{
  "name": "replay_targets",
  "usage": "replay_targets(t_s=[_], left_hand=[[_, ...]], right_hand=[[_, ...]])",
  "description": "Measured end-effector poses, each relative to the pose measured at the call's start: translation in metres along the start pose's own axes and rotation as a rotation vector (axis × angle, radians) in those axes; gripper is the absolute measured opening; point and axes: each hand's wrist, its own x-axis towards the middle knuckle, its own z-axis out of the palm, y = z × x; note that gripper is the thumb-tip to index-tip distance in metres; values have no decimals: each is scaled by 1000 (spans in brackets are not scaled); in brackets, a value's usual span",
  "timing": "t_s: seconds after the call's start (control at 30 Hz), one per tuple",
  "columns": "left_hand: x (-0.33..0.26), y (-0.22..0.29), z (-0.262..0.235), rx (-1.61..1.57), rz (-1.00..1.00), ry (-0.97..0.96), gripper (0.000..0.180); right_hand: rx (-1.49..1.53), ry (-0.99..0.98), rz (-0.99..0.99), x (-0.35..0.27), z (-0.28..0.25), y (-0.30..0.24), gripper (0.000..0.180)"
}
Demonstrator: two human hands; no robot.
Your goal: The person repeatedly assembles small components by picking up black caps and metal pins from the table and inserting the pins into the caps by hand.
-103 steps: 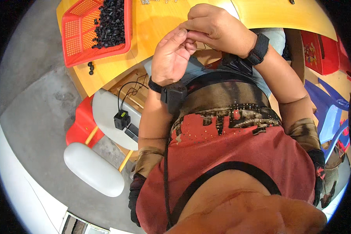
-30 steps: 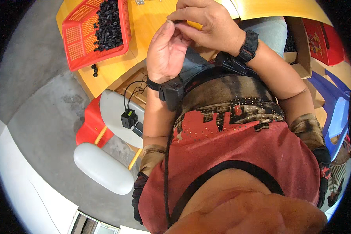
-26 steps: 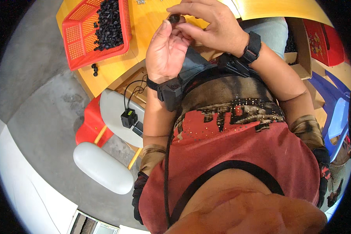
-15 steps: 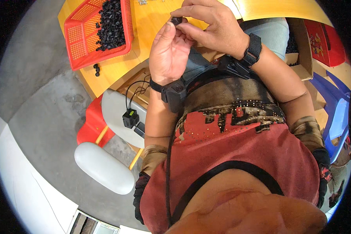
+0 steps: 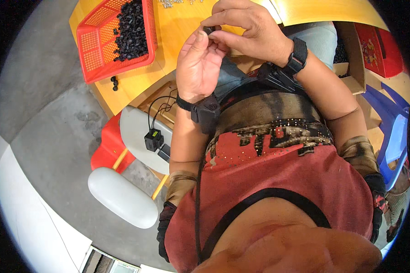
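At 12 o'clock of the view, over the yellow table (image 5: 187,27) edge: both hands meet on one small black part (image 5: 209,30). R hand (image 5: 246,34) fingertips pressed together, pinching the part from 1 o'clock; L hand (image 5: 197,63) thumb and forefinger closed against it from 7 o'clock, other fingers loosely curled, palm facing up toward the camera. Part mostly hidden by fingertips; shape can't tell. Vs 0.5 s ago: same grip, hands barely shifted. Vs 3.4 s ago: hands have moved up, closer to table, and part now shows between tips. Black bands w/ small units on both wrists. Outward: red basket (image 5: 95,50) of black parts at 10 o'clock, two loose black pieces (image 5: 114,83) just beside its near edge. White stool seat (image 5: 123,198) at 7 o'clock, on grey floor.
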Motion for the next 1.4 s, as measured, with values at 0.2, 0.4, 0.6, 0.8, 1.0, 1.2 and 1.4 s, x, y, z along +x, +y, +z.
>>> replay_targets(t_s=[0.2,0.4,0.6,0.8,1.0,1.2,1.4], left_hand=[[0,2,4,-77,95,-80,32],[-9,-2,20,-54,150,-279,37],[-14,-8,20,-68,178,-256,40],[-22,-5,31,-102,152,-98,29],[-17,2,16,-172,126,-114,25],[-12,12,8,-141,62,-96,24],[-8,10,8,-142,-14,-8,22]], right_hand=[[263,12,532,31,-9,-41,29],[635,-76,778,17,15,-41,57],[288,-92,788,22,13,-50,35],[132,-130,694,23,13,-53,28],[105,-303,649,31,5,-43,36],[14,-264,297,29,-18,-33,41],[-32,-301,287,31,-18,-33,28]])
